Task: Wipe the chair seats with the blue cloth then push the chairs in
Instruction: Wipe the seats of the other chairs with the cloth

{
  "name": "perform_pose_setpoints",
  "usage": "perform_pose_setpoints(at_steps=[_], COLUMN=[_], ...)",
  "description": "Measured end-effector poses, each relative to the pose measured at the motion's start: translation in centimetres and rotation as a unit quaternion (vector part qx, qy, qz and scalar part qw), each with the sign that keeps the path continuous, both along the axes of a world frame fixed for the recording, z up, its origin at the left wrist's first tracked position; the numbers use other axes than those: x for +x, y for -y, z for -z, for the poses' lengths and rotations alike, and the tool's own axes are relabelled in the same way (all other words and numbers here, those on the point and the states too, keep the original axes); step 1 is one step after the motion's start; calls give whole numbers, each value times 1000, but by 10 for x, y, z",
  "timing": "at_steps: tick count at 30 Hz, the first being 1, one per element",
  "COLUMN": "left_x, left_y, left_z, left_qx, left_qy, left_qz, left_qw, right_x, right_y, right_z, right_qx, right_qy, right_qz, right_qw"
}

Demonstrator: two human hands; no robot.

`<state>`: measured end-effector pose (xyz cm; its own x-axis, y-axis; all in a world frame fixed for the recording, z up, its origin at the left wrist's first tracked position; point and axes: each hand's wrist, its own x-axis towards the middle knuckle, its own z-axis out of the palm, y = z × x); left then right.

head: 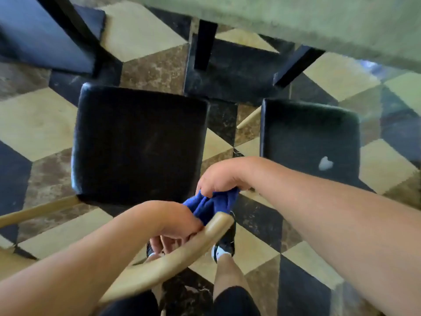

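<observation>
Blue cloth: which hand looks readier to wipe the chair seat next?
Probably the right: the right hand grips the blue cloth beside the black seat; the left hand holds the wooden backrest.

A dining room: black-seated chairs point(139, 144) pulled out from a table point(296, 23) on patterned tile floor point(34, 124).

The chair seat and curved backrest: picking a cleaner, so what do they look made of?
Chair seat: likely black leather or vinyl, padded, with a slight sheen and rounded corners. Curved backrest: pale wood, smooth satin finish, though grain is blurred.
</observation>
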<state>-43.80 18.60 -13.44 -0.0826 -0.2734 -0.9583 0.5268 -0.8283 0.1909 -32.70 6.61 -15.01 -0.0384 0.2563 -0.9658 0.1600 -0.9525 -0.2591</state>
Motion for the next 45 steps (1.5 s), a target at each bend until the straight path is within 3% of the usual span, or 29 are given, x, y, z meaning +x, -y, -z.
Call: perform_pose_setpoints(at_steps=[3, 5, 8, 11, 16, 20, 23, 30, 35, 40, 45], left_x=[20, 38, 64, 76, 113, 134, 142, 174, 186, 179, 177], left_y=[28, 48, 90, 159, 228, 228, 235, 232, 239, 235, 235], left_z=[-18, -21, -16, -11, 22, 66, 104, 196, 262, 301, 307], left_qx=[61, 101, 122, 116, 122, 164, 143, 120, 123, 95, 85], left_qy=[189, 285, 334, 348, 402, 391, 441, 611, 581, 626, 646], left_qz=[208, 147, -59, -79, -138, -2, 103, 141, 59, 10, 15], left_qw=[958, 942, 933, 927, 897, 906, 880, 770, 802, 774, 758], right_x=[30, 43, 55, 73, 109, 127, 142, 185, 229, 259, 222], right_y=[68, 128, 221, 303, 397, 428, 424, 353, 287, 236, 257], right_z=[-51, -78, -101, -105, -69, -22, 14, 83, 138, 204, 226], right_qx=[49, 55, 45, 45, 66, 97, 127, 230, 283, 267, 246], right_qy=[169, 273, 361, 409, 417, 375, 339, 392, 481, 488, 497], right_qz=[113, 208, 342, 376, 403, 439, 462, 445, 310, 91, 103], right_qw=[978, 938, 867, 830, 812, 811, 810, 772, 770, 826, 826])
